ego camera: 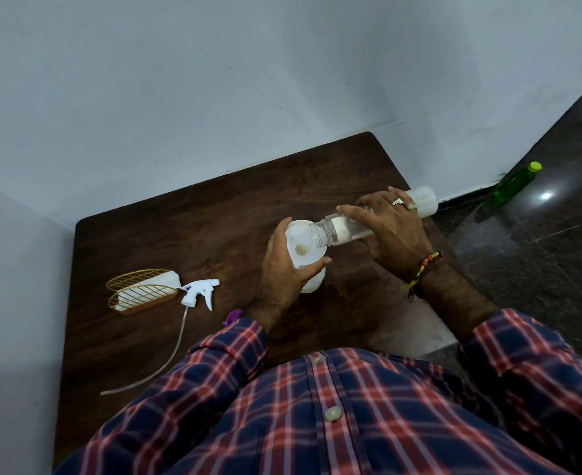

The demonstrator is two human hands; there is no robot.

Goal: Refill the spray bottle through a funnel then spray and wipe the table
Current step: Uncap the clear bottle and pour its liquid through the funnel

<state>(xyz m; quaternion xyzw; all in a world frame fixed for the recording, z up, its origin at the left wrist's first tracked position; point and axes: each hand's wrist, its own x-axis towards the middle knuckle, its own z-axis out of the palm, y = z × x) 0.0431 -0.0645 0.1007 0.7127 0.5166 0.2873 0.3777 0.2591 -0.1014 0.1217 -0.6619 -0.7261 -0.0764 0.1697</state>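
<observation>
Table's point(214, 207) far half lies bare; wire basket point(138, 291) and sprayer head point(198, 293) crowd the left.

The table point(179, 228) under my arms is dark wood with a visible grain, a dull sheen on it. The bottle point(351, 224) I'm tipping is clear, smooth plastic; the funnel point(299, 234) is white plastic, matt, and so is the spray bottle point(313, 282) beneath it — milky, not see-through. The spray head point(198, 293) is glossy white plastic with a thin translucent tube point(166, 358). The basket point(138, 291) is gold-coloured wire holding white cloth point(155, 286). My shirt point(351, 423) is soft checked cloth. The floor point(540, 217) is polished speckled stone — glossy.
</observation>
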